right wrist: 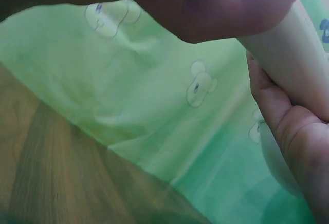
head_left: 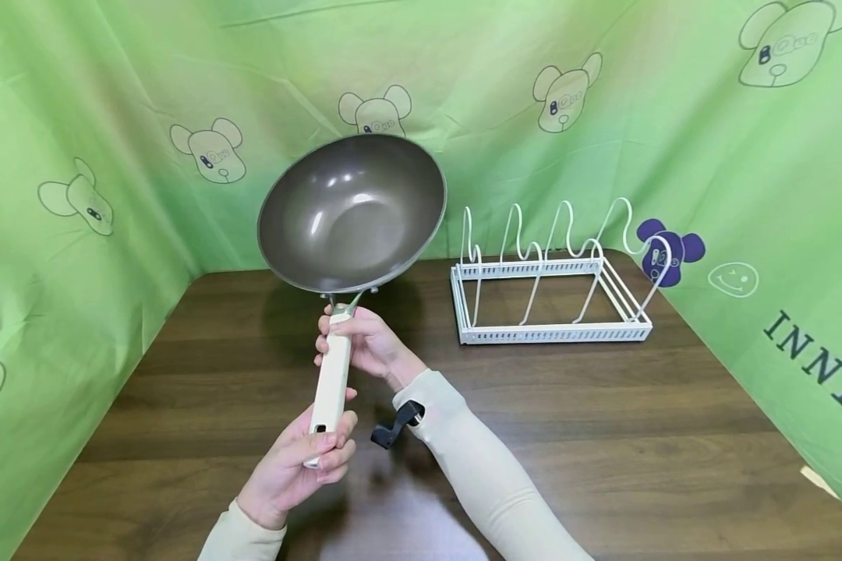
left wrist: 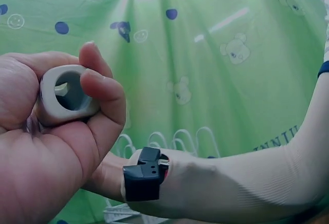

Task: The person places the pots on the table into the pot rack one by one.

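A dark grey wok [head_left: 354,222] with a cream handle [head_left: 332,374] is held up above the table, its inside turned toward the head camera. My left hand [head_left: 298,460] grips the free end of the handle, fingers curled round it. In the left wrist view, the handle's hollow end [left wrist: 69,93] shows between thumb and fingers of that hand. Higher up, close to the wok's metal bracket, my right hand [head_left: 365,343] grips the same handle. Part of the handle [right wrist: 288,49] also appears in the right wrist view, partly covered by fingers.
A white wire rack [head_left: 554,333] with several upright curved dividers stands on the brown wooden table [head_left: 568,436], back right of the hands. Green printed cloth [head_left: 477,70] hangs round the table's back and sides. A black strap mount [head_left: 396,425] sits at the right wrist.
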`<state>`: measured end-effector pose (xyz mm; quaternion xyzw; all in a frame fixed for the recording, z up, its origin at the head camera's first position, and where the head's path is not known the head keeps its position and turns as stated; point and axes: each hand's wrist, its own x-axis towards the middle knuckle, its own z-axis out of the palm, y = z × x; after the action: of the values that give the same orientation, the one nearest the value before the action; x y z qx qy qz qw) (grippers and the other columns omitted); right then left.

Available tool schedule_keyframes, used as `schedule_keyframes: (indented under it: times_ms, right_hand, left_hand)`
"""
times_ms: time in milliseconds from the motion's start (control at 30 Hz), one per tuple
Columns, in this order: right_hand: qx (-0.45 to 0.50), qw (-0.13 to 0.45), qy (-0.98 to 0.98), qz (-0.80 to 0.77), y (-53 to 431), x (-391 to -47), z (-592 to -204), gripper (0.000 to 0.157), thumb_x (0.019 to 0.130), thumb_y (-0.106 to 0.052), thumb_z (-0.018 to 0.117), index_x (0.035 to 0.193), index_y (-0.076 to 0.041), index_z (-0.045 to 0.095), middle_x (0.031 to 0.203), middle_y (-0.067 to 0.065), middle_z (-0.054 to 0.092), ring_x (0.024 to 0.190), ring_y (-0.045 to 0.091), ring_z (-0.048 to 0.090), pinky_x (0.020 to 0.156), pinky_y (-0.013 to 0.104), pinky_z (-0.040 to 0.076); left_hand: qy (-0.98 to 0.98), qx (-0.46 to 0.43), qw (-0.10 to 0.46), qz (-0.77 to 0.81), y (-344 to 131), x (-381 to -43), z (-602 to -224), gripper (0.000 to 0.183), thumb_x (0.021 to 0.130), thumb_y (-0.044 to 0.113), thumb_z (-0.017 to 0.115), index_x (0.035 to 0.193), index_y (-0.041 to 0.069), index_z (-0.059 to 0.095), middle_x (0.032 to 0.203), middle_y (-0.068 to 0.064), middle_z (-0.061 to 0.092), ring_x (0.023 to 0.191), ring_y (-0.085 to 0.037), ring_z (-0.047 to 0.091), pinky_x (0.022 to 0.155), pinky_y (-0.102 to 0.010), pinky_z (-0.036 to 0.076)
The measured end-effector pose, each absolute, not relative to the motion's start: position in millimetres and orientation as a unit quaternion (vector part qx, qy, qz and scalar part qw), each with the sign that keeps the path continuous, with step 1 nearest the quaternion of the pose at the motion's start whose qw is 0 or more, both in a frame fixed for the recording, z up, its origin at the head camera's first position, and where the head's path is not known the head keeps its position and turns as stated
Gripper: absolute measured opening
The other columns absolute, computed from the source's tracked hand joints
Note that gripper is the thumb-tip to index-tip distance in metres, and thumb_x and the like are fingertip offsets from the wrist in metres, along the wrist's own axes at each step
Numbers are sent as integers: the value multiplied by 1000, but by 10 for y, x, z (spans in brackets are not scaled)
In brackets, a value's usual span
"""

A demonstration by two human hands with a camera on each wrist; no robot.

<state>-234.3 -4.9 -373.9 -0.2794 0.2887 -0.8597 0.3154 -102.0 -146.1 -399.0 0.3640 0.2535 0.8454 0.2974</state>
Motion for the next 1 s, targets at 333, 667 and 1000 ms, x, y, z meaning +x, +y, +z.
schedule_keyframes:
  times_ms: [333, 667, 1000]
  right_hand:
    - [-352, 339, 188, -852, 104, -2342, -3616, 21, 89, -4, 63, 105, -11, 50, 81, 2, 44, 68, 15, 48, 70, 33, 44]
    - [-391, 350, 210, -825, 275, -2372, -3568, 20, 91, -4, 63, 105, -11, 50, 82, 3, 48, 71, 17, 54, 75, 35, 50]
    - [-378, 341, 243, -826, 451, -2368, -3532, 20, 91, 0, 60, 103, -11, 49, 83, 4, 51, 72, 18, 55, 76, 37, 50]
  left_hand:
    - [191, 427, 308, 828, -1241, -1061, -3949, 50, 103, 0, 34, 151, 12, 30, 95, -2, 38, 58, -10, 27, 45, -21, 19]
    - [181, 462, 324, 806, -1115, -1128, -4009, 49, 105, 5, 37, 151, 17, 27, 86, -3, 29, 56, -9, 29, 43, -20, 22]
    - [171, 476, 348, 789, -1010, -1210, -4047, 50, 105, 9, 40, 152, 22, 28, 85, -1, 29, 56, -7, 30, 44, -20, 24]
